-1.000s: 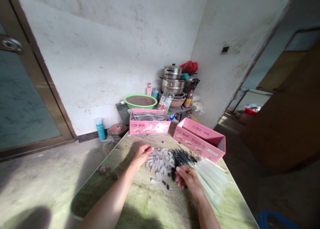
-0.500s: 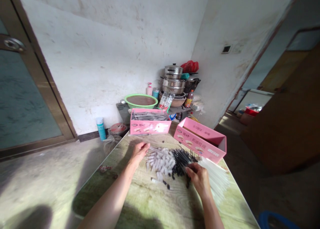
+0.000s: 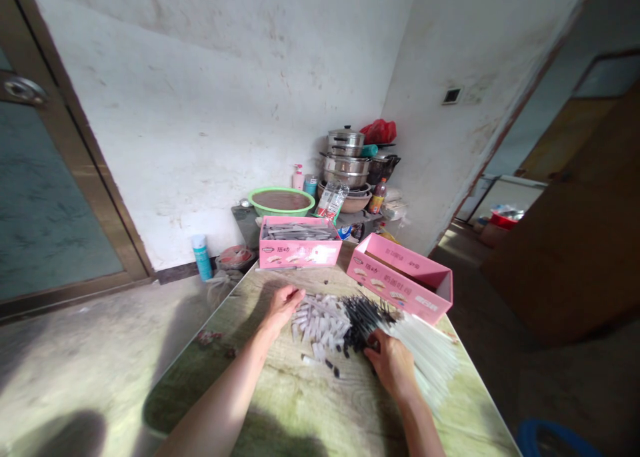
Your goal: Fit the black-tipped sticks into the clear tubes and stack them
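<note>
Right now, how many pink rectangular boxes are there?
2. One pink rectangular box holding slim grey sticks stands at the far end of the wood-patterned table; the other pink box sits to its right. Any behind them would be hidden.

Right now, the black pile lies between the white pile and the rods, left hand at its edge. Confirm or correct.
Wrong hand: the head view shows the right hand at the edge of the black pile, which does lie between the white pile and the rods.
</note>
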